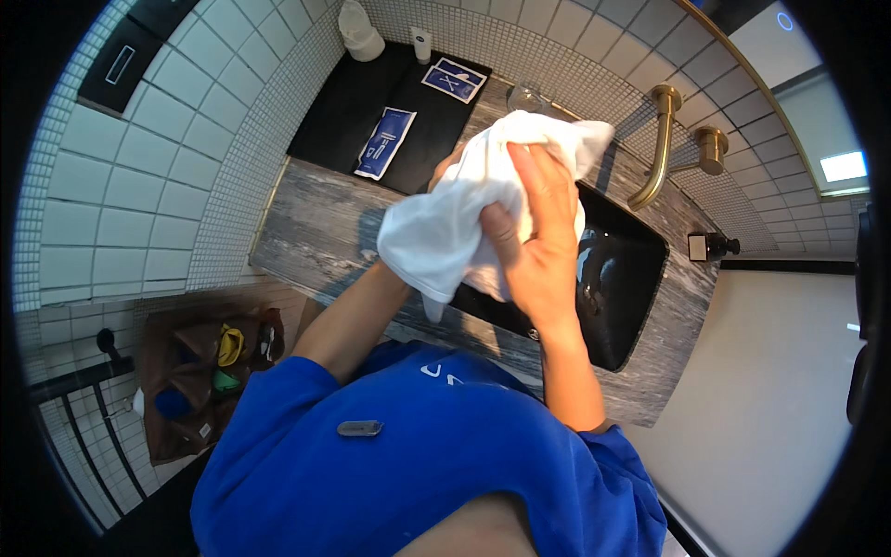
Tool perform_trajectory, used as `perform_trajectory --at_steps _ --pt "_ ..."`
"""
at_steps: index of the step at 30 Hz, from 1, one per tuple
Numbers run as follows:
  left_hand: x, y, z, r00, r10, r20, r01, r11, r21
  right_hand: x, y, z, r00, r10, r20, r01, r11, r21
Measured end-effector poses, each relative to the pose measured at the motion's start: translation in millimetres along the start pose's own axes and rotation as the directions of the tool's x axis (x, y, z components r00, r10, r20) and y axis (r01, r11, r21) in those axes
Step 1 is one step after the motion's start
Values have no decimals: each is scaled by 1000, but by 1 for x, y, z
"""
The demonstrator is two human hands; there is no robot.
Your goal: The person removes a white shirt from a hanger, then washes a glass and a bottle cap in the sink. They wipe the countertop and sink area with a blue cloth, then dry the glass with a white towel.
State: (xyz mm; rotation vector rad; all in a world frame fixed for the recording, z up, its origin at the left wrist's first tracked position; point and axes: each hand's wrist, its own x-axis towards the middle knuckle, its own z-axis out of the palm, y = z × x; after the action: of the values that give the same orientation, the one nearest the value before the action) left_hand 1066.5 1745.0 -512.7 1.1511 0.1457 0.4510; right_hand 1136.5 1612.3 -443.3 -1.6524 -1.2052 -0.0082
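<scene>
A white cloth (445, 216) is bunched between my two hands, above the near left part of a black sink (619, 285). My right hand (546, 237) presses on the cloth from the right, its thumb and fingers spread over the folds. Most of my left hand (447, 169) is hidden behind the cloth; only a part shows at the cloth's left edge. One corner of the cloth hangs down over my left wrist. A brass faucet (658, 167) juts from the wall to the right of the cloth.
On the marble-patterned counter (313, 216) lies a black mat (334, 118) with blue packets (385, 143), a white tube (421, 45) and a white wrapped item (360, 31). A clear glass (527, 97) stands behind the cloth, a dark bottle (710, 246) at right. A brown organizer (188, 376) hangs lower left.
</scene>
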Motion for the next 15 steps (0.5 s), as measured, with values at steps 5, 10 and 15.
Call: perform_trajectory --at_steps 5,10,15 --pt "-2 12 23 1000 12 -8 -14 950 -313 -5 0 -4 906 401 -133 -242 750 616" --pt "10 33 45 985 175 3 -173 975 -140 -34 25 -11 749 657 91 -502 472 724" --pt "21 39 21 914 337 226 -346 355 869 -52 43 -21 769 535 349 -502 168 849"
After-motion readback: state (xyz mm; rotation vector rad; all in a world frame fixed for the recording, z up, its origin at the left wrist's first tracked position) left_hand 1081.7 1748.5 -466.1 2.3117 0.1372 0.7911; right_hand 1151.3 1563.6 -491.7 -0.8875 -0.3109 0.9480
